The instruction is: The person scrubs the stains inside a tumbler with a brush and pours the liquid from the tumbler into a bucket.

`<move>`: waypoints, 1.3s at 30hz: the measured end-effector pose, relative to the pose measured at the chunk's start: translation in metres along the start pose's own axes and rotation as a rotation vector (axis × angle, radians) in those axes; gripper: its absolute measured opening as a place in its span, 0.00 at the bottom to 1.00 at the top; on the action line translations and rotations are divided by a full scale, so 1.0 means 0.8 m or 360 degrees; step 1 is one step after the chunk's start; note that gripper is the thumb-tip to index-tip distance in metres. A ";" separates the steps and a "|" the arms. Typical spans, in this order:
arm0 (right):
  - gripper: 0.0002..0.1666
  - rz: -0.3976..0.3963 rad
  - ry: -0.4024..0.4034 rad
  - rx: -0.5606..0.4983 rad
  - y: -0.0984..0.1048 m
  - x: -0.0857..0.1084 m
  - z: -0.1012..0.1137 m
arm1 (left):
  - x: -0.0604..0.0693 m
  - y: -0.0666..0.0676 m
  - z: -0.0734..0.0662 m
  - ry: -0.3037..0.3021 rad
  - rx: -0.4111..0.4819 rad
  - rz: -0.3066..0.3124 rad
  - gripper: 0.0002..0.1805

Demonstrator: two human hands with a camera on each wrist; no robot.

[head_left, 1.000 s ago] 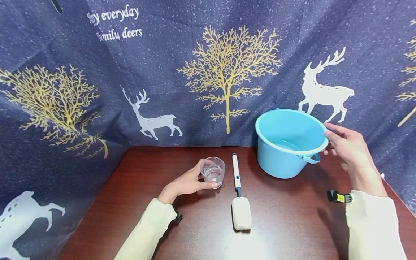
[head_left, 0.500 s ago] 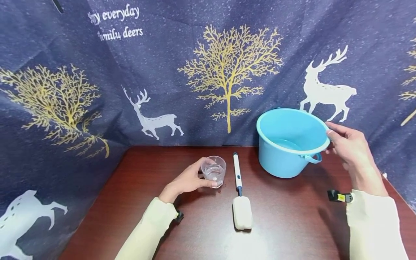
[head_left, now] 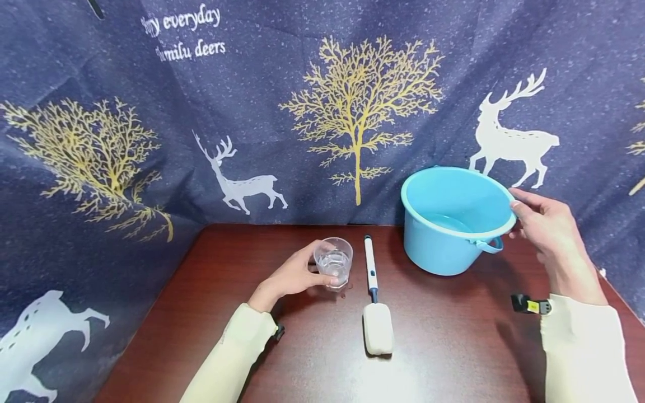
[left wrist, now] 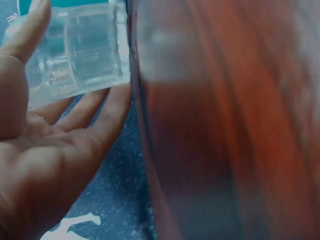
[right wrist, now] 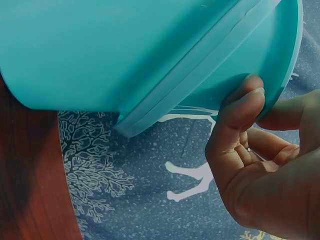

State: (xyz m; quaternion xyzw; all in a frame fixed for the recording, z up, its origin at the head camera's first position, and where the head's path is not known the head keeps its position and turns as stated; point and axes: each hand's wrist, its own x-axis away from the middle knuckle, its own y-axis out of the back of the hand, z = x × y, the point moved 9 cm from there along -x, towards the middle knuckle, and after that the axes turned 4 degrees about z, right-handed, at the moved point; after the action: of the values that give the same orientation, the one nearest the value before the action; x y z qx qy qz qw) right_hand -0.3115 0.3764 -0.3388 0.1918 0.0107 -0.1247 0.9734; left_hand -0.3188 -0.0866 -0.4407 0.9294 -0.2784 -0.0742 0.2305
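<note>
My left hand (head_left: 294,273) grips a clear plastic cup (head_left: 333,263) partly filled with clear liquid, thumb on the near side. In the left wrist view the cup (left wrist: 82,50) lies between thumb and fingers, its base close to the table top. At the right, my right hand (head_left: 549,226) pinches the rim of a light blue bucket (head_left: 438,246). The right wrist view shows thumb and fingers on either side of the rim, with the bucket's handle (right wrist: 200,70) hanging along the wall. Between the hands lies a white-headed brush (head_left: 378,329) with a white and blue handle.
Everything stands on a dark red wooden table (head_left: 201,313). Small drops (head_left: 344,295) lie on it near the cup. A dark blue cloth (head_left: 252,112) with printed trees and deer hangs behind the table's back edge and along its sides.
The head view has shifted slightly, so things appear a little further right. Both hands keep their hold, and the cup, brush and bucket stay in place relative to each other.
</note>
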 end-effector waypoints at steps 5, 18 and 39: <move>0.32 -0.0003 0.0006 -0.0015 0.000 0.000 0.000 | -0.001 0.005 -0.006 -0.0008 -0.0033 -0.0011 0.40; 0.33 0.0020 -0.0019 0.0042 0.001 0.002 0.000 | -0.009 0.017 -0.034 -0.0085 -0.0182 -0.0091 0.38; 0.32 -0.0016 0.0020 0.0065 0.000 0.001 0.001 | -0.033 0.002 -0.086 -0.0254 -0.0024 -0.0141 0.36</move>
State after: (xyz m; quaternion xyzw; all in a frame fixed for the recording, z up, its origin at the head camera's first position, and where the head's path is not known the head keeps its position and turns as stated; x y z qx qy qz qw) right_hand -0.3105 0.3760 -0.3378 0.2124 0.0151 -0.1286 0.9686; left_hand -0.3231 -0.0463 -0.3788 0.9302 -0.2540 -0.1603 0.2111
